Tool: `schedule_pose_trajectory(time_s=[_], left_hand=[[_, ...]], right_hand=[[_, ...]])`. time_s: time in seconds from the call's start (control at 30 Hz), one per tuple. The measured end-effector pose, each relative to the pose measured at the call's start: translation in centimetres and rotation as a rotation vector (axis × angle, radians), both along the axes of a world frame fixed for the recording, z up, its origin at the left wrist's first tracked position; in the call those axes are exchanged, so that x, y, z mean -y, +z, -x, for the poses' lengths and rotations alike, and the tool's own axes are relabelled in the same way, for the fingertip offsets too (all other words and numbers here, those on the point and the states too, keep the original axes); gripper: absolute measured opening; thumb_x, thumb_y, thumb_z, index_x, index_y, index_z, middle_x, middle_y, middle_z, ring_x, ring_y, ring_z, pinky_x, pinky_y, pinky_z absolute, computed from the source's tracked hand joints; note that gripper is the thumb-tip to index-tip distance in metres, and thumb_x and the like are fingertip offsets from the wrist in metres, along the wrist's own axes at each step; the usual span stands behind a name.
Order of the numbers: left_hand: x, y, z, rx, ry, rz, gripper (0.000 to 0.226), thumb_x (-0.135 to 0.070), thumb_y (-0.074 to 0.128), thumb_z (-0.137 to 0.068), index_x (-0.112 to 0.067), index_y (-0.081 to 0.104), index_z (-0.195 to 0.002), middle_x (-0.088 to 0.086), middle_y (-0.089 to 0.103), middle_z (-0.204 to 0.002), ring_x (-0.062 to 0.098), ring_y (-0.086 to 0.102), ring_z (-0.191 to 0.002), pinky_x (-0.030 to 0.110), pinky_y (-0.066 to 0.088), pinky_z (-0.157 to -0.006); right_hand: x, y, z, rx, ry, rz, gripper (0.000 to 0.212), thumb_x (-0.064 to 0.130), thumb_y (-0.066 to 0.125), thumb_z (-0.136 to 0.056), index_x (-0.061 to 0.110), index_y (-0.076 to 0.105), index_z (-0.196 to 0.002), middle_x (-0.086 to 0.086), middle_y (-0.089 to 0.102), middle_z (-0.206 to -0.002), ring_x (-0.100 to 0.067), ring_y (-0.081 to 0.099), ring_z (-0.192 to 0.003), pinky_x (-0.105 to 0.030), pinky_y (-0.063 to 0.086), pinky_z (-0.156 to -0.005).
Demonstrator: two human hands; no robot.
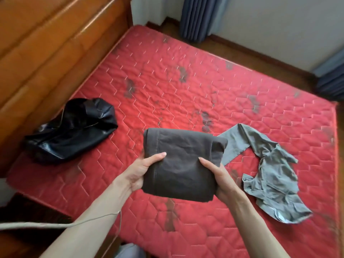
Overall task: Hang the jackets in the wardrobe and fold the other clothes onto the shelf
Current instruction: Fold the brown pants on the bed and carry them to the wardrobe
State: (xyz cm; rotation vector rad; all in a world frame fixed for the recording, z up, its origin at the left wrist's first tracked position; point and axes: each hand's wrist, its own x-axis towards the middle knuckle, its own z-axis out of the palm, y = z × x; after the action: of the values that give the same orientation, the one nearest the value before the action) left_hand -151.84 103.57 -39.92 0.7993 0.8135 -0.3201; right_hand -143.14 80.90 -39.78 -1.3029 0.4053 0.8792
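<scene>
A folded dark brown garment (183, 161) is held up above the red quilted mattress (167, 75). My left hand (138, 173) grips its left edge, thumb on top and fingers underneath. My right hand (220, 176) grips its right edge the same way. A crumpled black leather jacket (74, 131) lies on the mattress at the left, near the headboard. A grey shirt (270, 172) lies unfolded and rumpled on the mattress at the right, one sleeve stretched toward the brown garment.
A wooden headboard (46, 49) runs along the left. Blue curtains (201, 17) hang at the far wall, and more at the right edge (331, 75). A thin cord (89, 220) crosses my left forearm. Dark wooden furniture (28, 211) stands at the lower left.
</scene>
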Motion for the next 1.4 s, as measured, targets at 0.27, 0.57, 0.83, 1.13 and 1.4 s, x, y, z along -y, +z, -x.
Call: schedule_pose_trajectory(time_s=[0.27, 0.57, 0.83, 1.13, 1.4], left_hand=[[2.4, 10.5, 9.3, 0.196, -0.018, -0.221, 0.030, -0.010, 0.065, -0.098, -0.008, 0.066, -0.129, 0.013, 0.075, -0.123, 0.027, 0.073, -0.114, 0.031, 0.062, -0.087], [3.4, 16.0, 22.4, 0.215, 0.437, -0.330, 0.032, -0.018, 0.069, -0.093, -0.012, 0.071, -0.124, 0.015, 0.075, -0.124, 0.031, 0.072, -0.115, 0.046, 0.056, -0.102], [-0.6, 19.5, 33.7, 0.139, 0.739, -0.370, 0.041, -0.023, 0.068, -0.092, -0.009, 0.069, -0.131, 0.015, 0.074, -0.124, 0.033, 0.072, -0.115, 0.051, 0.049, -0.110], [-6.4, 21.6, 49.2, 0.111, 1.050, -0.388, 0.055, -0.034, 0.081, -0.086, -0.015, 0.066, -0.136, 0.013, 0.074, -0.127, 0.033, 0.071, -0.118, 0.054, 0.046, -0.112], [-11.6, 21.8, 62.3, 0.098, 1.299, -0.392, 0.062, -0.036, 0.084, -0.080, -0.021, 0.065, -0.137, 0.012, 0.074, -0.127, 0.036, 0.070, -0.118, 0.059, 0.047, -0.110]], right_hand=[[1.3, 10.3, 5.7, -0.002, 0.095, -0.056, 0.040, 0.015, 0.071, -0.092, 0.009, 0.066, -0.132, -0.017, 0.074, -0.124, -0.032, 0.073, -0.112, -0.043, 0.061, -0.091], [-3.4, 16.2, 12.4, 0.060, 0.444, -0.155, 0.032, 0.014, 0.069, -0.095, 0.008, 0.071, -0.126, -0.018, 0.075, -0.121, -0.033, 0.074, -0.109, -0.043, 0.059, -0.092], [-13.7, 18.3, 19.7, 0.046, 0.758, -0.196, 0.038, 0.020, 0.073, -0.093, 0.007, 0.070, -0.128, -0.018, 0.075, -0.121, -0.035, 0.073, -0.111, -0.044, 0.058, -0.092], [-27.3, 21.4, 33.0, 0.029, 1.069, -0.229, 0.043, 0.019, 0.073, -0.092, 0.003, 0.068, -0.130, -0.020, 0.074, -0.123, -0.037, 0.072, -0.114, -0.044, 0.058, -0.093], [-37.8, 23.3, 46.2, 0.047, 1.269, -0.280, 0.040, 0.017, 0.075, -0.091, 0.005, 0.070, -0.129, -0.021, 0.073, -0.123, -0.038, 0.072, -0.114, -0.051, 0.053, -0.105]])
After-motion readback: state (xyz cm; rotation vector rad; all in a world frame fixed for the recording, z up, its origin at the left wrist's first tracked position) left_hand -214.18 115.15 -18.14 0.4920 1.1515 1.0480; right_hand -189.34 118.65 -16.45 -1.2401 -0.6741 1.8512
